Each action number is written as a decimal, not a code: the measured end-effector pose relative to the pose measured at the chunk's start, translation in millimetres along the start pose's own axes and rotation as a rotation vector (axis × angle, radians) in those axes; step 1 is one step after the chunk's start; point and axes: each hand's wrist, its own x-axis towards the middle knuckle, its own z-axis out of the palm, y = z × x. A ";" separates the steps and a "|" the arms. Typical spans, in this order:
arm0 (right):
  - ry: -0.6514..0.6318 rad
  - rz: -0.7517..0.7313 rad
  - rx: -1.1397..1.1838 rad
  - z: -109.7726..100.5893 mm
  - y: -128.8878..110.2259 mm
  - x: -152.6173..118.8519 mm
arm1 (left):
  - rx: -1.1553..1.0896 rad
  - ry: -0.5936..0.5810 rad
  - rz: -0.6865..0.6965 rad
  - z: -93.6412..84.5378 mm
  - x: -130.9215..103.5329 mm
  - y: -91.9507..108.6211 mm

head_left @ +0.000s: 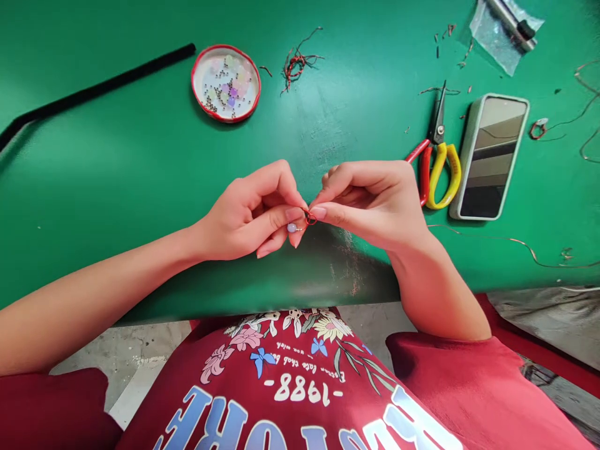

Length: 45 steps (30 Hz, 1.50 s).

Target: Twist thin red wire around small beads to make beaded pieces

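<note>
My left hand [255, 215] pinches a small loop of thin red wire or cord [310, 218] between thumb and index finger. From the other side my right hand [368, 197] grips the same loop, its thumb tip and index finger pressed together. Both hands meet just above the table's near edge. A pale blue bead [292, 228] hangs beside the loop, under my left thumb, with tiny shiny beads trailing from it. My fingertips partly hide how the loop is joined.
A red-rimmed lid [192, 87] holds small beads. Beyond my hands lies a tangle of red wire scraps [295, 65]. Scissors [439, 150], a red handle [417, 152], and a phone [492, 156] lie right. A black strip [103, 84] crosses the green table [117, 181].
</note>
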 end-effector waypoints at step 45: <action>-0.107 -0.495 -0.618 -1.5 21.4 3.9 | 0.607 0.223 0.484 -2.2 2.0 -12.0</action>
